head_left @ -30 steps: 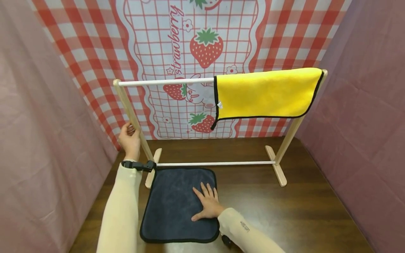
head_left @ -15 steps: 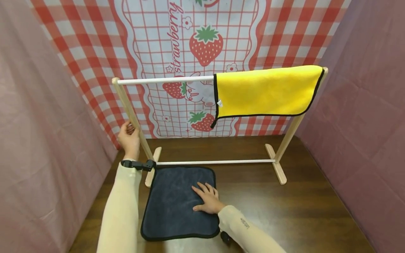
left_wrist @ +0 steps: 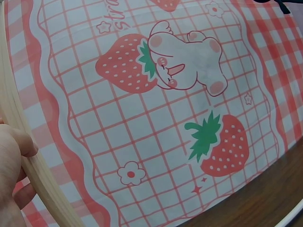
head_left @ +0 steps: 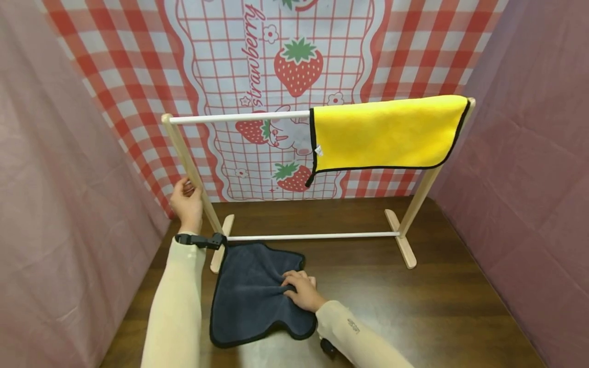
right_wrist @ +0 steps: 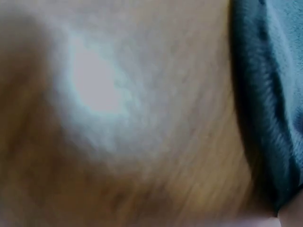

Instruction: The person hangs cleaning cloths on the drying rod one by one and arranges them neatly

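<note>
A wooden drying rack with a white top rail (head_left: 239, 118) stands on the table. My left hand (head_left: 187, 205) grips its left post (head_left: 182, 148); in the left wrist view the thumb and fingers lie around the wood (left_wrist: 45, 184). On the table before the rack's left side lies a dark grey towel (head_left: 246, 301) with black edging. My right hand (head_left: 301, 290) pinches it near its right side, fingers curled, and folds run out from the grip. The right wrist view catches only the towel's edge (right_wrist: 262, 94) at the right. A yellow towel (head_left: 386, 135) hangs over the rail's right half.
A white lower bar (head_left: 313, 236) joins the rack's wooden feet, the right one (head_left: 401, 240) well off to the side. Behind hangs a strawberry-print cloth (head_left: 299, 66). Pink curtains (head_left: 529, 153) close in both sides. The brown table (head_left: 437, 306) extends to the right.
My right hand, spread flat on the grey towel before, has drawn its fingers together and gathered the cloth. The towel's right side is now wrinkled and pulled in. My left hand stays on the post.
</note>
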The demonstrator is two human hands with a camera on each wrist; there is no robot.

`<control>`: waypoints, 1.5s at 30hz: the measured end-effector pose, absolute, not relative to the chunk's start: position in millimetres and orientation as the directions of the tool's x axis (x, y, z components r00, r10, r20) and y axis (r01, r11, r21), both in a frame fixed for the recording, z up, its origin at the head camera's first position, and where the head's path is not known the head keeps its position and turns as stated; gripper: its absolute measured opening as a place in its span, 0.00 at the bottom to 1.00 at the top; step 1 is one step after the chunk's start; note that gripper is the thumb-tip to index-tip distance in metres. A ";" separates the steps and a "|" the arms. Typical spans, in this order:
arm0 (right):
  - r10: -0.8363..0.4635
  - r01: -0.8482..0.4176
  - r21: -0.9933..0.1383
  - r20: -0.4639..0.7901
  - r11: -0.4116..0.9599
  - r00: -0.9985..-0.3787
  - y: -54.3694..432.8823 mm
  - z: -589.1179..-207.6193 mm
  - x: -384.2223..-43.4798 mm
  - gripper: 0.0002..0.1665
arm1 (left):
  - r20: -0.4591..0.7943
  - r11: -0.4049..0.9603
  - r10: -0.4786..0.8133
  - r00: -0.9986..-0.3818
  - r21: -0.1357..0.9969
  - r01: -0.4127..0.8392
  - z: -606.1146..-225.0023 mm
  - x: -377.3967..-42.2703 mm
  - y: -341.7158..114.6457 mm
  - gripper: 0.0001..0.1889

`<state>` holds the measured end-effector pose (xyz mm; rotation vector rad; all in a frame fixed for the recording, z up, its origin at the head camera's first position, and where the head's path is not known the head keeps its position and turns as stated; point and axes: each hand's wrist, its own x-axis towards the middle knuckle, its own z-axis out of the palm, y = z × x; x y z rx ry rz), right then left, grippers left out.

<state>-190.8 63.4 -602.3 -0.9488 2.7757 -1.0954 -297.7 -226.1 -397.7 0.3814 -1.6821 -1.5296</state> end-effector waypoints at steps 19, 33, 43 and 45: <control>-0.463 -0.464 -0.673 0.199 0.576 -0.864 59.0 -604.7 -199.4 0.12 | 0.387 0.237 -0.691 -0.611 0.919 0.314 -398.6 -299.1 -225.6 0.18; -0.507 -0.494 -0.594 0.163 0.635 -0.847 61.9 -606.3 -196.5 0.27 | 0.390 0.249 -0.677 -0.624 0.919 0.305 -402.2 -298.7 -227.8 0.18; -0.557 -0.583 -0.562 0.242 0.587 -0.794 66.7 -606.6 -199.4 0.23 | 0.404 0.274 -0.678 -0.614 0.914 0.298 -403.3 -299.9 -229.1 0.17; -0.562 -0.589 -0.561 0.246 0.582 -0.790 67.3 -606.1 -199.5 0.22 | 0.406 0.275 -0.674 -0.617 0.913 0.301 -403.2 -299.8 -229.0 0.17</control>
